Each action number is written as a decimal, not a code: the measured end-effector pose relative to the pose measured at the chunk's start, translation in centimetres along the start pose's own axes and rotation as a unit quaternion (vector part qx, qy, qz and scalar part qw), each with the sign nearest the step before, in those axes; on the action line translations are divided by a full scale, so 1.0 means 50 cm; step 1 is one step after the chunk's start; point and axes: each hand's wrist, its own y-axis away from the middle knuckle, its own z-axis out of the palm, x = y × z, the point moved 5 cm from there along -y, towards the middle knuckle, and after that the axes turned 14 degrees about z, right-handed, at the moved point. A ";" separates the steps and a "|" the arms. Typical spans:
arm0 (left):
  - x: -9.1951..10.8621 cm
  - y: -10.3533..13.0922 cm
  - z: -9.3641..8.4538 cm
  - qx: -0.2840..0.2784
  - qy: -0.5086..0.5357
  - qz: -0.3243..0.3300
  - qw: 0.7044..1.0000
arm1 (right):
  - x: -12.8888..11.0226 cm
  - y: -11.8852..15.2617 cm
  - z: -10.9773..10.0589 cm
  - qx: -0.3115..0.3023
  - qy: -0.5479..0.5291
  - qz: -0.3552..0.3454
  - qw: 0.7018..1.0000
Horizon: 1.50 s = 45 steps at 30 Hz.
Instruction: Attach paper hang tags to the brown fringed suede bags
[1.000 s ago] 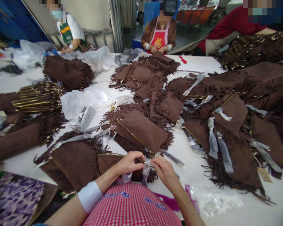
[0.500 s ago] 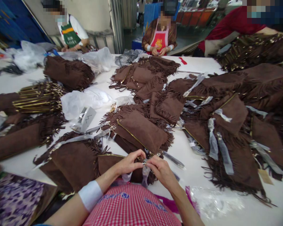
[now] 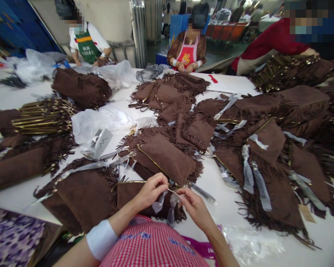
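Since the frame half a second ago, the person's fingertips have drawn slightly apart, and a thin, pale, glinting strand (image 3: 172,191) now shows across the gap. The left hand (image 3: 151,191) is pinched narrow on the strand's left end, thumb against forefinger; the right hand (image 3: 195,207) pinches the right end in the same way. Below them, at the near side of the white tabletop (image 3: 208,213), lies a dark-brown, suede-like pouch with a gold zip (image 3: 129,193), partly covered by the left hand, with a crumpled translucent plastic wrap (image 3: 172,212) hanging just under the strand. Whether the strand is fastened to the pouch or to the wrap cannot be told. The main risk, I judge, is the strand slipping free, since only the fingertips hold it and smooth plastic lies close by; pulling harder on one side could snap or bend it. If dropped, it could be lost in the dark fringe of the larger brown fringed bag (image 3: 167,155) just beyond. The pouch also lies close against the red-and-white checked apron (image 3: 153,248), so a tug toward the body might drag it over the near edge, or catch the loose wrap in the fringe.
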 end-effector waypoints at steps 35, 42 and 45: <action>-0.041 0.025 0.059 0.020 0.011 -0.111 0.994 | 0.039 -0.008 0.045 0.054 -0.234 0.112 0.964; -0.062 0.029 0.070 0.057 0.246 -0.143 0.957 | 0.040 0.015 0.045 -0.122 -0.411 0.169 0.888; -0.080 0.037 0.076 0.082 0.339 -0.183 0.919 | 0.040 0.032 0.047 -0.197 -0.442 0.152 0.862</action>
